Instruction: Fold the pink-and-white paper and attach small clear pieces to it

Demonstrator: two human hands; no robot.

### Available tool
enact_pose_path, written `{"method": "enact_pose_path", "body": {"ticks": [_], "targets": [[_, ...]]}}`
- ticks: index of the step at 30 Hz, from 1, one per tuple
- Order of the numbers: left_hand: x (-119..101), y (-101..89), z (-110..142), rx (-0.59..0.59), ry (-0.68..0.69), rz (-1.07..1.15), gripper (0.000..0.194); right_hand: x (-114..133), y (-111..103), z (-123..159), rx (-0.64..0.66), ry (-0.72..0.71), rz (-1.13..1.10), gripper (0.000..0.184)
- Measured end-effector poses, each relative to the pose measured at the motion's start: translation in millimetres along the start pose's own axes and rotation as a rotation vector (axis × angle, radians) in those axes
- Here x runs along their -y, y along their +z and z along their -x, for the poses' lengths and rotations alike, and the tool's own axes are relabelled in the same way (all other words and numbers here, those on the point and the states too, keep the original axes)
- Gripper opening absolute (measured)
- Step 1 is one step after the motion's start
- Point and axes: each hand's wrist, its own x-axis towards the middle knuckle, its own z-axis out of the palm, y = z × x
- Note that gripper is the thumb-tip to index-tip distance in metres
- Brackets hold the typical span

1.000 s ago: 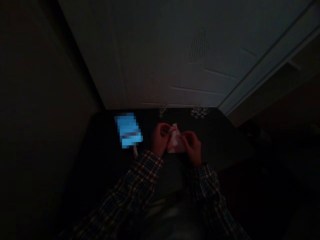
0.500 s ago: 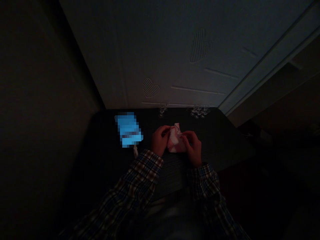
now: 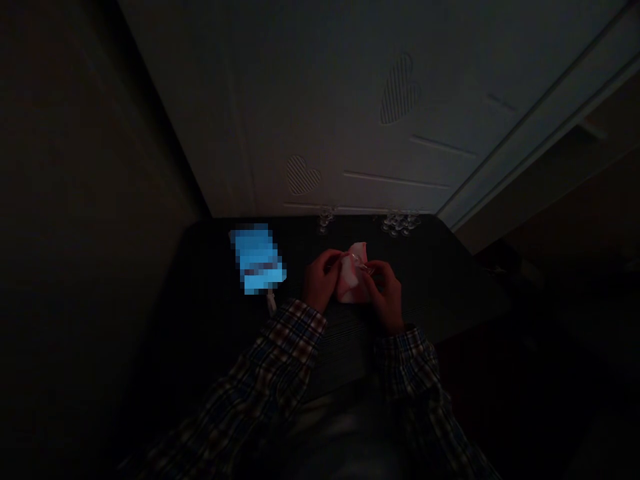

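A small pink and white pouch or folded cloth (image 3: 353, 283) is between my two hands, above the dark table. My left hand (image 3: 320, 279) is closed on its left edge, thumb and fingers pinching near the top. At its right side my right hand (image 3: 386, 291) pinches around the upper edge, where a small clear, shiny piece (image 3: 356, 259) catches light. Dimness hides whether that piece is in the fingers or lies in the fold. The upper flap stands up beyond the fingers.
A lit phone (image 3: 257, 260), its screen blurred, lies left of my hands with a white cable plug (image 3: 271, 302) at its lower end. Several small clear, shiny pieces (image 3: 400, 223) lie at the back right, with a smaller cluster (image 3: 326, 219) at back centre. A pale panel (image 3: 350, 133) rises behind the table (image 3: 345, 347).
The pouch's upper flap has opened wider and tipped right. A clear shiny piece now shows at its top between the fingers. Both hands have hardly moved.
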Motion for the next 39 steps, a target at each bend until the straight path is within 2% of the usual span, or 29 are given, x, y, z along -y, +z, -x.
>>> {"method": "enact_pose_path", "body": {"ticks": [7, 31, 39], "targets": [[5.1, 0.7, -1.3, -0.009, 0.021, -0.027, 0.015, -0.7, 0.8, -0.2, 0.008, 0.006, -0.011, 0.021], [-1.4, 0.5, 1.4, 0.022, 0.045, -0.069, 0.016, -6.6, 0.2, -1.2, 0.001, 0.011, 0.026, 0.023], [-1.4, 0.8, 1.3, 0.012, -0.004, -0.065, 0.016, -6.0, 0.6, -1.3, -0.029, -0.002, 0.031, 0.023]]}}
